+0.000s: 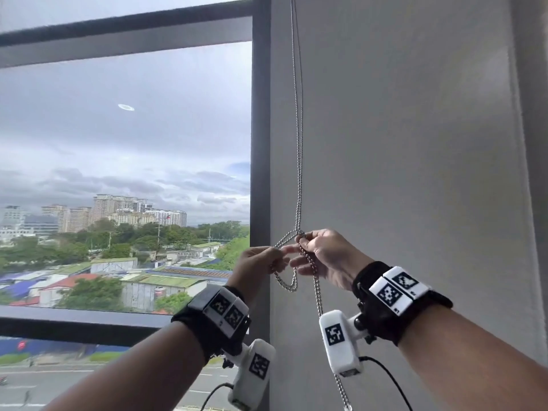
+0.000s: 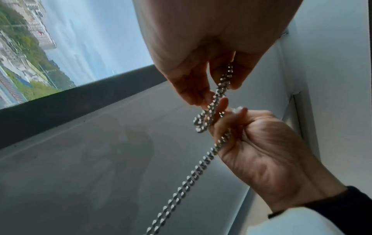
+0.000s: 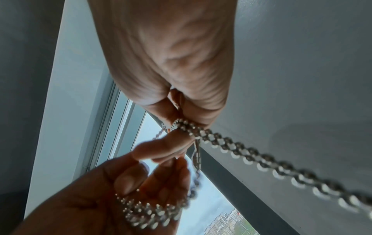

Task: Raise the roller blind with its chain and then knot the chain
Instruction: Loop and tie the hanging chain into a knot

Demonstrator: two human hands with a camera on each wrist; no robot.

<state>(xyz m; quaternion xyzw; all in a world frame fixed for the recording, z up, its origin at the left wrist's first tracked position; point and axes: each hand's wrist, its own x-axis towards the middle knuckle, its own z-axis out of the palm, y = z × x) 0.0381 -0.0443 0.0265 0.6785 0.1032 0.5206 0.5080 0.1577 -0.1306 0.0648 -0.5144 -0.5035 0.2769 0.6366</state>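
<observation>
A short loop of the chain (image 1: 285, 284) is pinched by the left hand (image 1: 261, 264) beside the window frame (image 1: 260, 143), while the hanging doubled run is grasped by the right hand (image 1: 329, 259); being light, limp and probably slippery, it is best held close to the crossing.

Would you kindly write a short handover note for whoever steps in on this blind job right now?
Left hand: pinches a slack loop of the chain, which sags below its grip.
Right hand: grips the doubled chain just under the crossing; the rest hangs down past the wrist.
Blind: its bottom edge is out of view here, so check the height.
Done: a loop is crossed.
Left: pass the loop through and pull the knot snug.
</observation>
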